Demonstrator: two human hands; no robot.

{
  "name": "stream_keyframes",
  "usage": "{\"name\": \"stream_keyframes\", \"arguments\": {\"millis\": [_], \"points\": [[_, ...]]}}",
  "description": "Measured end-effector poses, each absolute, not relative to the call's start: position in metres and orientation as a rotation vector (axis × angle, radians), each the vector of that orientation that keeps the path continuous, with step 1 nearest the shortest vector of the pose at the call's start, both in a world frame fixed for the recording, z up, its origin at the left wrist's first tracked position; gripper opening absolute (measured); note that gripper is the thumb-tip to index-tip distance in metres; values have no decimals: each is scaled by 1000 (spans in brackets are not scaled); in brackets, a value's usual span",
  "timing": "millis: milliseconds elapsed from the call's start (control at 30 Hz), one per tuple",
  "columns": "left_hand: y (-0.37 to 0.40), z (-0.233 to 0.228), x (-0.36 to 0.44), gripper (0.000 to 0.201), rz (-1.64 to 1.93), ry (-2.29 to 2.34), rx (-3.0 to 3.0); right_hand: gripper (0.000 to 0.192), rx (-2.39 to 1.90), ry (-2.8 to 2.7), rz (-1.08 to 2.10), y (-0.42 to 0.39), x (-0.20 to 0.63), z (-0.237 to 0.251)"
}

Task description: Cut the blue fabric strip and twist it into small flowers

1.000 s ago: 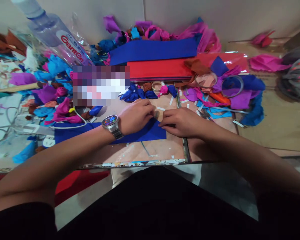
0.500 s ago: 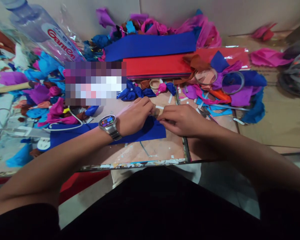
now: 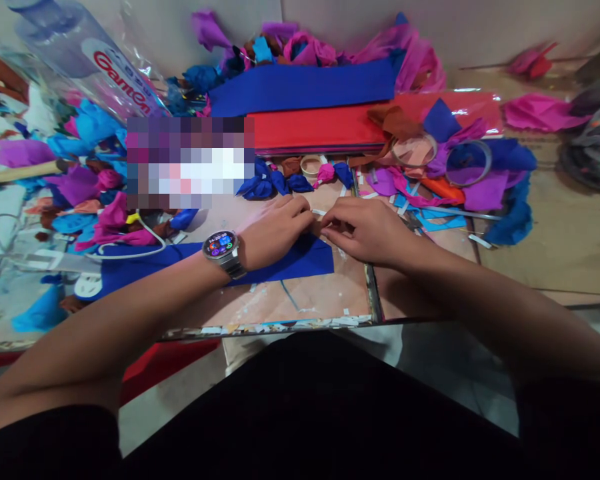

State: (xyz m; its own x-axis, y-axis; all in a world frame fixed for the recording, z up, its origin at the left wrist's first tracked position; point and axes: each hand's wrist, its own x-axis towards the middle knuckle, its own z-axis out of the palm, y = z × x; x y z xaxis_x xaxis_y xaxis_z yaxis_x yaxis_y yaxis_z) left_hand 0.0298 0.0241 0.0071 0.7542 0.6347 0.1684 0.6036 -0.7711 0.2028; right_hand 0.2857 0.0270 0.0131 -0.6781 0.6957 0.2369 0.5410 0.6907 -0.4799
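My left hand [image 3: 277,231], with a metal smartwatch [image 3: 221,247] on its wrist, rests over a blue sheet [image 3: 300,259]. Its fingers are curled closed; whatever they hold is hidden. Just to the right, my right hand [image 3: 367,230] has thumb and forefinger brought together in a pinch, and what lies between them is too small to make out. The fingertips of both hands are close to each other. Beyond them lies a small white strip [image 3: 318,212]. Knotted dark blue pieces [image 3: 260,183] lie behind my left hand.
A stack of blue [image 3: 305,87] and red sheets [image 3: 315,130] lies at the back. Tape rolls [image 3: 467,163] sit among coloured scraps on the right. A plastic bottle [image 3: 95,60] stands at the back left, near a white cable [image 3: 130,255]. A blurred patch hides part of the table.
My right hand has lifted slightly, its fingers arching more. My left hand has shifted a little to the right. The whole view has moved slightly.
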Motion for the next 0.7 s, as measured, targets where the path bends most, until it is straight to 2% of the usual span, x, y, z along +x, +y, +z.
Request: {"name": "stream_keyframes", "arguments": {"millis": [333,500,700], "points": [[23,6,28,26,306,1018,2836,20,-1000,-2494,527,27,285,15],[22,9,27,24,365,1037,2813,31,-987,-2432,710,20,281,21],[22,12,29,24,441,1086,2677,17,-1055,-2365,871,19,280,17]]}}
